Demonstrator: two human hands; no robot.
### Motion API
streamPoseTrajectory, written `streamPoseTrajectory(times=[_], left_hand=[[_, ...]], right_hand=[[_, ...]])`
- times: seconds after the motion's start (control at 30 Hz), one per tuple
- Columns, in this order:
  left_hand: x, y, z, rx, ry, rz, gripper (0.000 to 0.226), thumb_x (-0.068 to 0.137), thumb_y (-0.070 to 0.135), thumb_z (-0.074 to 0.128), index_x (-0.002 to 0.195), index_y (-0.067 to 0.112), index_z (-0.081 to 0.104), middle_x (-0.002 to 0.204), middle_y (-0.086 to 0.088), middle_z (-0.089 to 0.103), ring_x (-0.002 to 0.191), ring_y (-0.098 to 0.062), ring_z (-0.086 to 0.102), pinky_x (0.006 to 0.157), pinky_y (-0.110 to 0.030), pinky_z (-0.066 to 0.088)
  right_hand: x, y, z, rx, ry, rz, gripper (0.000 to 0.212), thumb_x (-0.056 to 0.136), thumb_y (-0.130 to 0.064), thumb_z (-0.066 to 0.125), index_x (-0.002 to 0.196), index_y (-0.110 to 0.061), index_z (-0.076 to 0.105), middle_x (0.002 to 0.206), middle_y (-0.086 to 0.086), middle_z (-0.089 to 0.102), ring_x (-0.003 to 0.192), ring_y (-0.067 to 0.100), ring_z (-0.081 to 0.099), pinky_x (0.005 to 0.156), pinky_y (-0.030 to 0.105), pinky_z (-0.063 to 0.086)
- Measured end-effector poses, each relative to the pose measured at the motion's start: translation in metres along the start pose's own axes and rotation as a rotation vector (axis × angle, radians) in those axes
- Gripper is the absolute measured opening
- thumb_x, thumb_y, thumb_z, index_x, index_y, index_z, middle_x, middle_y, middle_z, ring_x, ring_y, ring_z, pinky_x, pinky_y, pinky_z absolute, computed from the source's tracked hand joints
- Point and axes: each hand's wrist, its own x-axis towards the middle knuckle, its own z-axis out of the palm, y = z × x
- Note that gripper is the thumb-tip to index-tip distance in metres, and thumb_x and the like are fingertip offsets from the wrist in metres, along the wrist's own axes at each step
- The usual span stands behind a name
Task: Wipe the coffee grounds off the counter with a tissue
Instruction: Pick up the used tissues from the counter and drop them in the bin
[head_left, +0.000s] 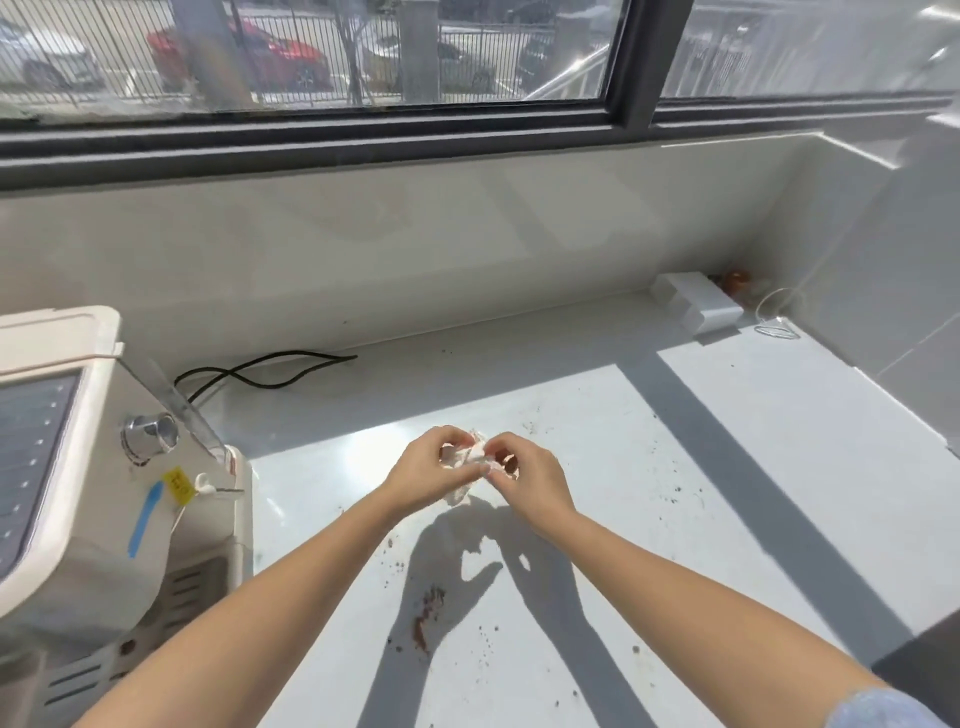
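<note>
1. both hands are raised above the white surface (727, 415), meeting in the middle of the view with a crumpled white tissue (464, 480) held between them.
2. the left hand (434, 470) is curled around the tissue from the left, fingers bent over its top edge.
3. the right hand (524, 475) pinches the tissue from the right with thumb and fingertips; how tight the pinch is looks hard to judge in the glare.
4. the tissue is bunched up, off the surface, with its lower part hanging just below the hands.
5. the coffee grounds (428, 616) lie as a brown smear on the surface nearer the person than the hands, inside the shadow of the arms, with loose dark specks scattered around and more off to the right.
6. a beige machine (93, 493) stands at the left edge of the surface, with a metal knob on its side and a strip of blue tape below it.
7. a black cable (270, 371) lies looped along the back wall behind the machine.
8. a small white box (698, 304) sits in the far right corner, beside a thin coil of wire (777, 325).
9. a window (363, 52) runs along the back, with parked cars behind a fence outside.
</note>
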Motion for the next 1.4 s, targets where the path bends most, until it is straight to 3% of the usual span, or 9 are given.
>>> streamPoseTrajectory(times=[0.13, 0.33, 0.43, 0.53, 0.63, 0.87, 0.97, 1.23, 1.4], left_hand=[[-0.026, 0.018, 0.011, 0.102, -0.063, 0.097, 0.045, 0.075, 0.01, 0.073, 0.117, 0.012, 0.057, 0.117, -0.003, 0.059, 0.096, -0.017, 0.055, 0.082, -0.032, 0.051], [-0.063, 0.043, 0.037, 0.17, 0.007, 0.142, 0.017, 0.079, 0.013, 0.066, 0.094, 0.02, 0.07, 0.088, 0.003, 0.072, 0.082, -0.017, 0.064, 0.079, -0.039, 0.053], [-0.087, 0.054, 0.06, 0.174, 0.036, 0.143, 0.016, 0.081, 0.014, 0.063, 0.088, 0.026, 0.071, 0.086, 0.004, 0.071, 0.085, -0.016, 0.063, 0.077, -0.036, 0.051], [-0.113, 0.061, 0.085, 0.188, 0.052, 0.139, 0.016, 0.082, 0.014, 0.064, 0.093, 0.025, 0.071, 0.094, 0.01, 0.068, 0.09, -0.011, 0.06, 0.078, -0.028, 0.045], [-0.14, 0.071, 0.109, 0.201, 0.008, 0.128, 0.015, 0.082, 0.012, 0.061, 0.086, 0.023, 0.069, 0.082, 0.007, 0.07, 0.084, -0.015, 0.063, 0.076, -0.033, 0.048], [-0.202, 0.084, 0.173, 0.157, -0.027, 0.017, 0.009, 0.08, 0.013, 0.06, 0.083, 0.015, 0.068, 0.078, -0.004, 0.069, 0.072, -0.019, 0.059, 0.066, -0.032, 0.044], [-0.226, 0.081, 0.199, 0.115, -0.072, -0.038, 0.006, 0.081, 0.01, 0.064, 0.085, 0.008, 0.069, 0.081, -0.012, 0.07, 0.072, -0.019, 0.058, 0.069, -0.035, 0.046], [-0.266, 0.042, 0.271, 0.151, -0.314, -0.176, 0.009, 0.082, 0.024, 0.066, 0.08, 0.018, 0.072, 0.073, 0.007, 0.067, 0.066, -0.006, 0.057, 0.064, -0.025, 0.043], [-0.276, -0.01, 0.302, 0.266, -0.319, -0.329, 0.007, 0.085, 0.028, 0.062, 0.08, 0.024, 0.065, 0.081, 0.004, 0.069, 0.081, -0.016, 0.062, 0.074, -0.031, 0.048]], right_hand=[[-0.031, 0.001, -0.018, 0.146, 0.01, 0.055, 0.011, 0.082, -0.025, 0.067, 0.09, -0.03, 0.063, 0.088, -0.013, 0.067, 0.075, 0.007, 0.06, 0.072, 0.024, 0.049], [-0.08, 0.007, -0.047, 0.277, 0.024, 0.059, 0.008, 0.078, -0.032, 0.07, 0.082, -0.034, 0.063, 0.087, -0.01, 0.069, 0.075, 0.012, 0.064, 0.071, 0.032, 0.055], [-0.109, 0.014, -0.062, 0.327, 0.012, 0.08, 0.01, 0.078, -0.022, 0.069, 0.081, -0.03, 0.065, 0.085, -0.005, 0.071, 0.072, 0.015, 0.065, 0.073, 0.036, 0.056], [-0.141, 0.025, -0.078, 0.353, -0.019, 0.087, 0.012, 0.077, -0.013, 0.069, 0.079, -0.025, 0.067, 0.077, -0.005, 0.07, 0.061, 0.006, 0.061, 0.064, 0.025, 0.052], [-0.172, 0.038, -0.092, 0.36, -0.065, 0.084, 0.011, 0.076, -0.013, 0.073, 0.077, -0.023, 0.067, 0.071, -0.006, 0.069, 0.054, 0.002, 0.058, 0.055, 0.016, 0.045], [-0.241, 0.078, -0.109, 0.353, -0.135, 0.104, 0.015, 0.075, -0.013, 0.079, 0.073, -0.023, 0.068, 0.07, -0.006, 0.068, 0.058, 0.004, 0.058, 0.056, 0.016, 0.045], [-0.268, 0.098, -0.112, 0.339, -0.198, 0.132, 0.023, 0.075, -0.007, 0.078, 0.067, -0.025, 0.065, 0.067, -0.009, 0.066, 0.056, 0.001, 0.057, 0.057, 0.014, 0.045], [-0.335, 0.165, -0.092, 0.224, -0.302, 0.241, 0.028, 0.072, -0.011, 0.075, 0.059, -0.031, 0.061, 0.068, -0.012, 0.066, 0.065, 0.005, 0.058, 0.066, 0.024, 0.049], [-0.357, 0.219, -0.056, 0.245, -0.199, 0.412, 0.032, 0.075, -0.008, 0.067, 0.057, -0.033, 0.058, 0.061, -0.022, 0.063, 0.058, 0.002, 0.053, 0.064, 0.024, 0.044]])
